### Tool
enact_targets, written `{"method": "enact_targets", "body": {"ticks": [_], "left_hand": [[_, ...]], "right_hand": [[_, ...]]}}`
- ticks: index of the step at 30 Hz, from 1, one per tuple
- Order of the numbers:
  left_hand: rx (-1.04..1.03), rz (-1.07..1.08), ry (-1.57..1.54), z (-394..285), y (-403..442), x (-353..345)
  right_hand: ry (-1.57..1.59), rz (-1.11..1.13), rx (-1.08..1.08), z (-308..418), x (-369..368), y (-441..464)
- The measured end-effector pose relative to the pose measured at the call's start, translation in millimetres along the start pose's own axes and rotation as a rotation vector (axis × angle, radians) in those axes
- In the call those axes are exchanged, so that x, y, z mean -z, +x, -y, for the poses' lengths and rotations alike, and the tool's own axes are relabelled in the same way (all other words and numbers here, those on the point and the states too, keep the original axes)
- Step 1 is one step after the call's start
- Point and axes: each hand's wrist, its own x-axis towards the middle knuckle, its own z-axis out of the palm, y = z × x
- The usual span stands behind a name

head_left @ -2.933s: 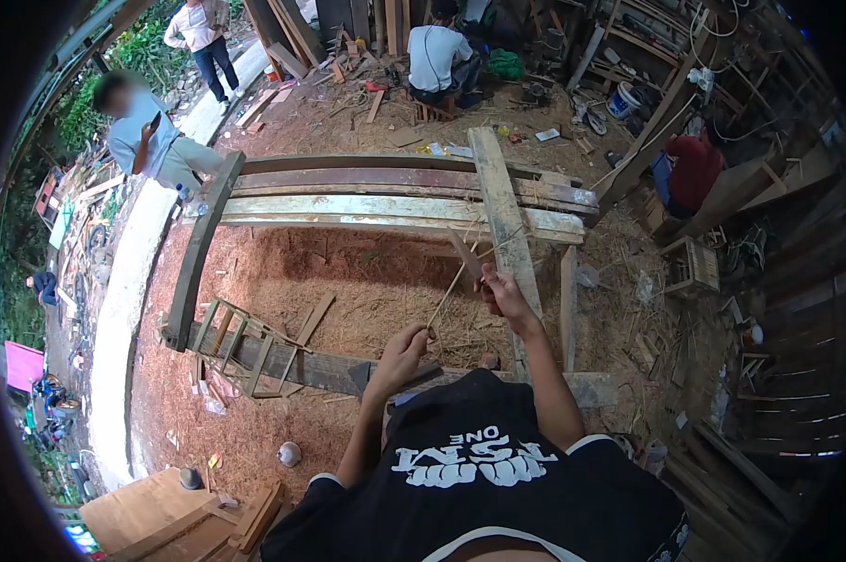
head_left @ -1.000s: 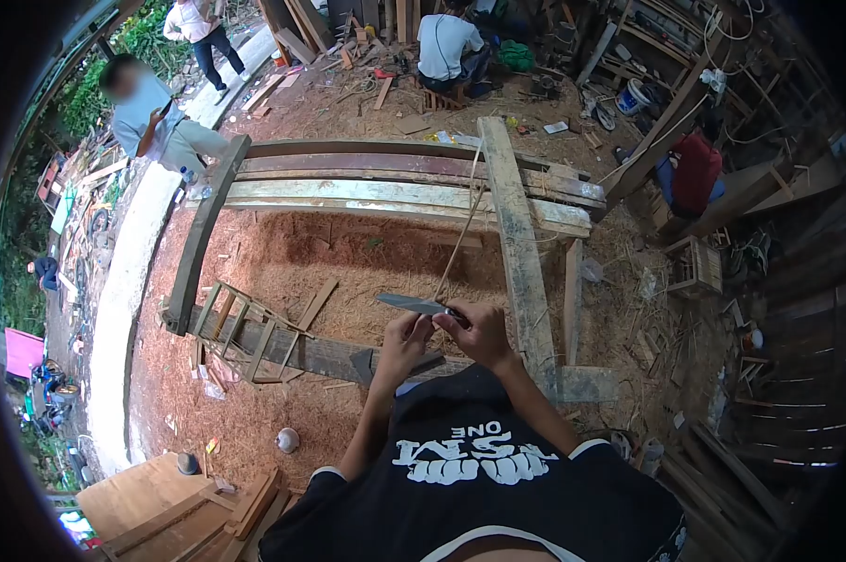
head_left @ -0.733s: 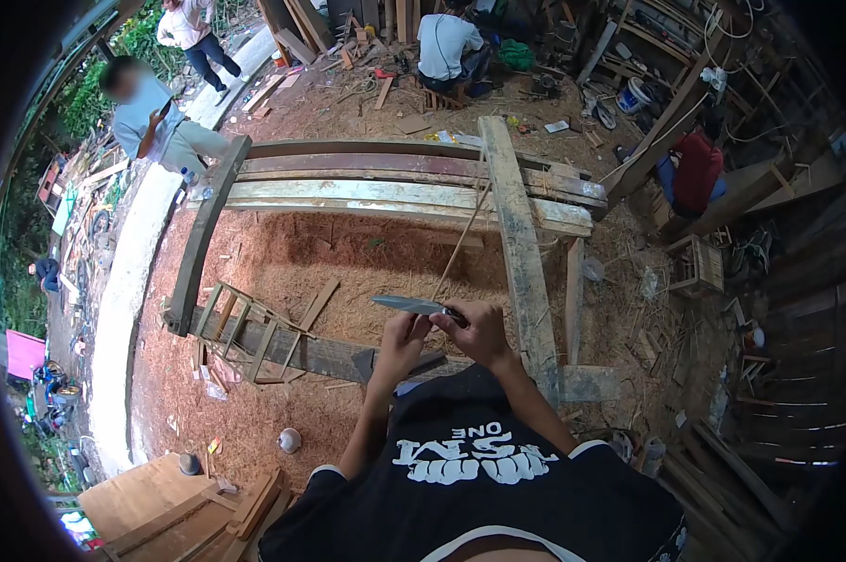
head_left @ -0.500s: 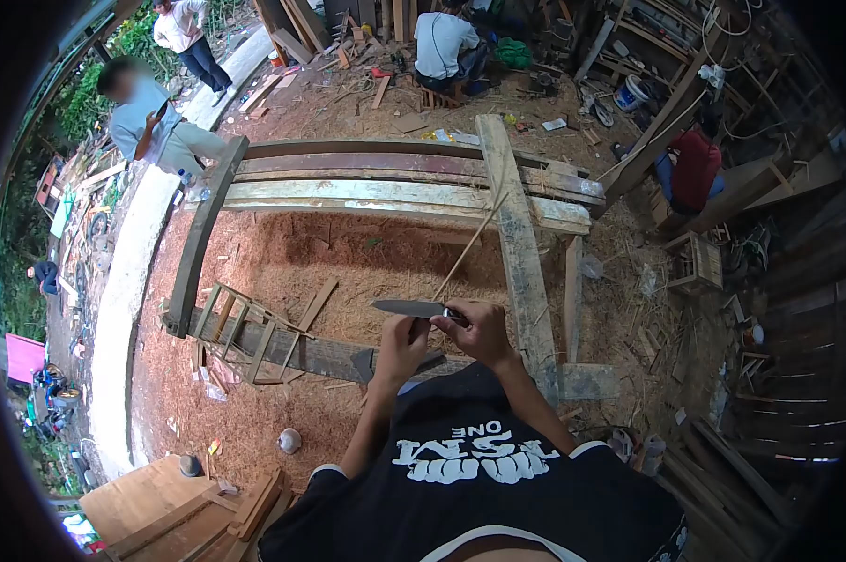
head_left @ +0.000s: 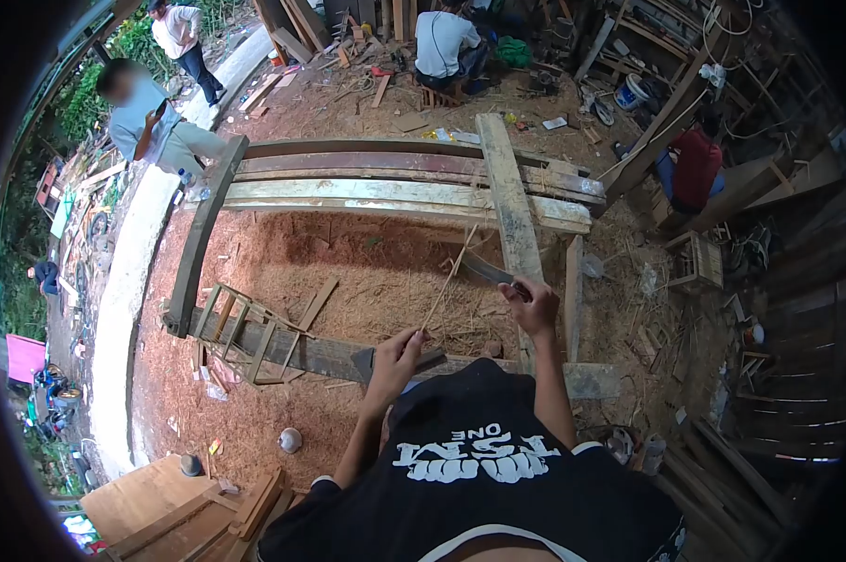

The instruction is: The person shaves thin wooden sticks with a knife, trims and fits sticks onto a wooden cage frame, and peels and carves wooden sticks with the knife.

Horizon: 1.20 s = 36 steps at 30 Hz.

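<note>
My left hand (head_left: 397,360) is closed on the lower end of a thin strip (head_left: 448,284), which slants up and away to the right. Fingers wrapped round its handle, my right hand (head_left: 533,305) holds a knife (head_left: 488,270) whose dark blade points up and left. The blade's tip is close to the upper part of the strip; whether they touch I cannot tell. Beyond both hands, long boards (head_left: 348,193) lie across the frame, crossed by a pale plank (head_left: 509,206) just past my right hand.
A small slatted wooden frame (head_left: 245,335) leans on the near beam (head_left: 325,358). A person in light blue (head_left: 142,117) stands at the left, another (head_left: 187,47) behind. Two people sit farther off, in white (head_left: 441,45) and dark red (head_left: 695,169). Shavings cover the ground.
My hands were together with the blade pointing left over the strip; now they are apart. My right hand and knife have moved up and right, and the strip's far end has dropped nearer.
</note>
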Motion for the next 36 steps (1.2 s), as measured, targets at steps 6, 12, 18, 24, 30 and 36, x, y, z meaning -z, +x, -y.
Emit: {"method": "enact_targets", "body": {"ticks": [6,12,18,24,30,36], "left_hand": [[-0.052,-0.031,-0.13,9.7,28.2,-4.0],[-0.11,0.01,0.011,-7.6,29.5,-15.3],[-0.167,-0.004,0.064,-11.7,12.4,-2.1],[-0.212,0.014,0.101,-9.1,20.6,-12.1],[-0.245,0.016,0.157,0.6,13.4,-0.2],[-0.181,0.023,0.051,5.3,31.2,-11.6]], "right_hand": [[0.147,0.183,-0.056,53.0,-19.9,-19.0],[0.177,0.17,0.202,75.6,-25.3,-11.4],[-0.14,-0.181,0.217,9.7,19.9,35.7],[0.09,0.014,0.38,64.3,-27.2,-2.1],[0.077,-0.075,0.067,27.3,1.7,33.0],[0.086,0.229,0.066,66.4,-18.2,3.4]]}}
